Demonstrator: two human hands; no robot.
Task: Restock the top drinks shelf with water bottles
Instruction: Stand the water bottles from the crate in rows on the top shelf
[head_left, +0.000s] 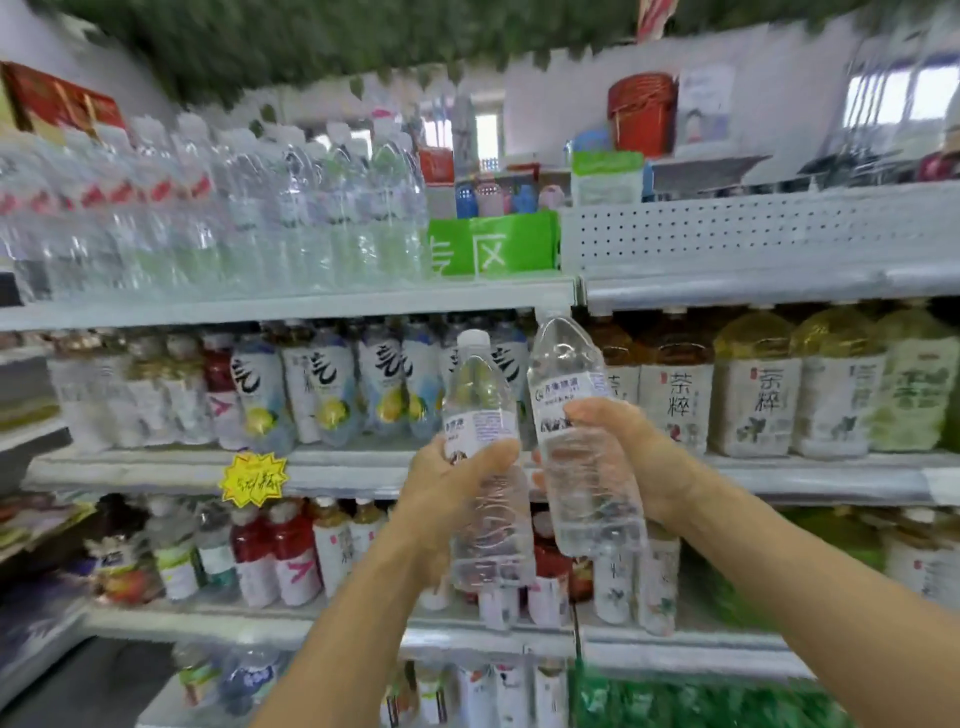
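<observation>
Two clear plastic water bottles with white caps were held up in front of the middle shelves: the left bottle (485, 467) gripped by the left hand (447, 488), the right bottle (576, 441) by the right hand (634, 457). Far above left, the white metal top shelf (291, 306) carried blurred rows of water bottles (208, 208).

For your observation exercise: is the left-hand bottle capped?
Capped: the bottle in the left hand shows a white cap on top.
</observation>
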